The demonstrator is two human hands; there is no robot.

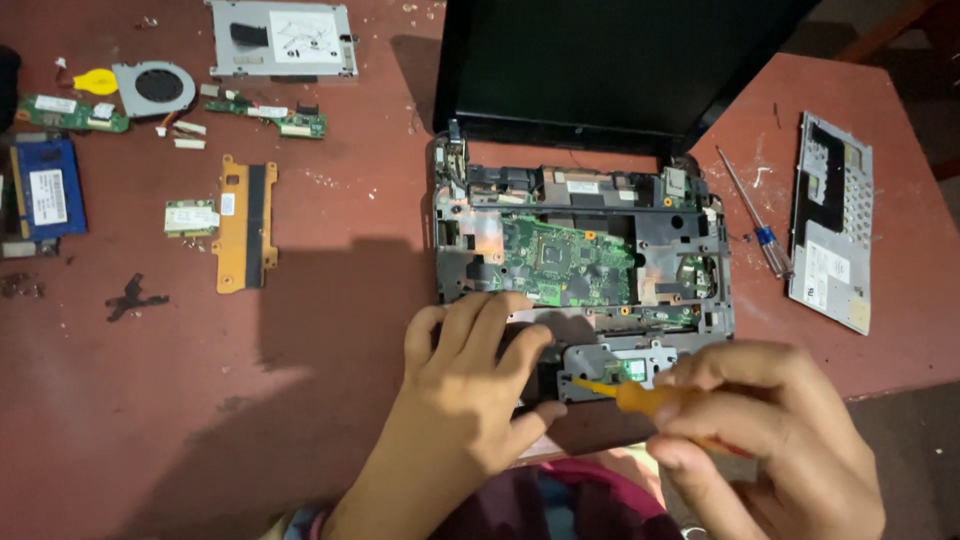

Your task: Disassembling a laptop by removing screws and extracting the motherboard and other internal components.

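An opened small laptop (700, 235) lies in front of me with its top cover off, the green mainboard (565, 258) exposed and the dark screen (600, 60) tilted back. My left hand (470, 400) rests flat on the front left of the laptop base, fingers spread over its edge. My right hand (770, 440) grips an orange-handled screwdriver (635, 395), whose tip points left onto the grey metal bracket (610, 357) at the front of the base.
On the red table (330, 300) to the left lie a cooling fan (155, 88), small green boards (270, 112), a blue-labelled drive (45, 190), an orange bracket (245, 222) and a metal cover plate (282, 38). At the right lie a blue-handled screwdriver (760, 225) and the upturned keyboard (832, 220).
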